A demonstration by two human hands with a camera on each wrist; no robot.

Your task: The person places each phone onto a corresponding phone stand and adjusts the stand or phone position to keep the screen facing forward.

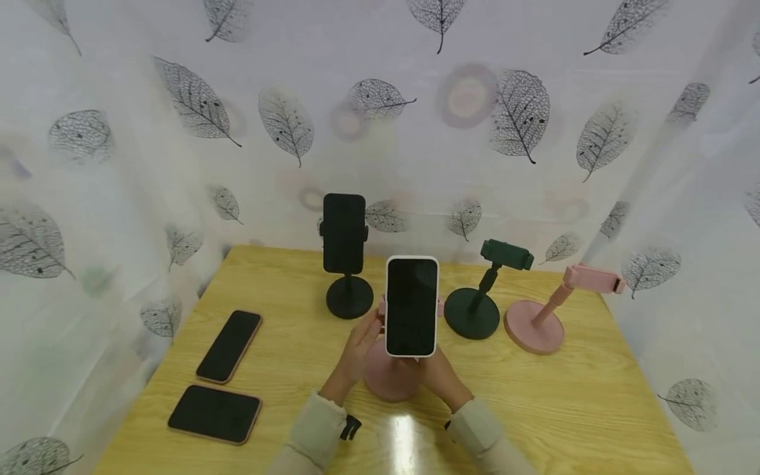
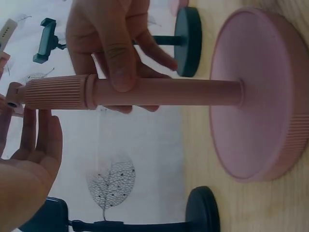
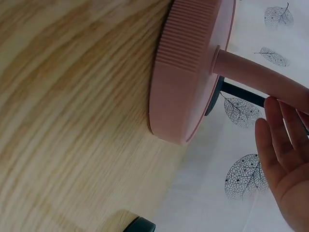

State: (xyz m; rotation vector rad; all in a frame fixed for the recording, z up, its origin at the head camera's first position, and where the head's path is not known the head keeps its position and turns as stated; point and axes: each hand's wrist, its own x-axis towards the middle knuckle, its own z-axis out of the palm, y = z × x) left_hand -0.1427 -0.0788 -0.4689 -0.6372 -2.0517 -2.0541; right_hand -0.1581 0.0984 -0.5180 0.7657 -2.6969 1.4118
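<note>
In the head view, a white-rimmed phone (image 1: 411, 307) with a dark screen stands upright in the clamp of a pink phone stand (image 1: 386, 376). My right hand (image 1: 438, 375) grips the stand's pole; the left wrist view shows its thumb (image 2: 122, 72) across the front and fingers behind. Up by the hinge and ribbed collar (image 2: 58, 92), my left hand (image 2: 34, 159) holds the stand's top, its fingertips partly hidden behind it. The round pink base (image 3: 181, 72) sits on the table. The phone's back is largely out of sight.
A black stand holding a dark phone (image 1: 344, 232) is behind on the left. A green stand (image 1: 473, 313) and another pink stand (image 1: 534, 326) are at right. Two pink-edged phones (image 1: 230, 346) lie at left on the wooden table (image 1: 570, 409). A leaf-patterned curtain (image 1: 380, 158) surrounds it.
</note>
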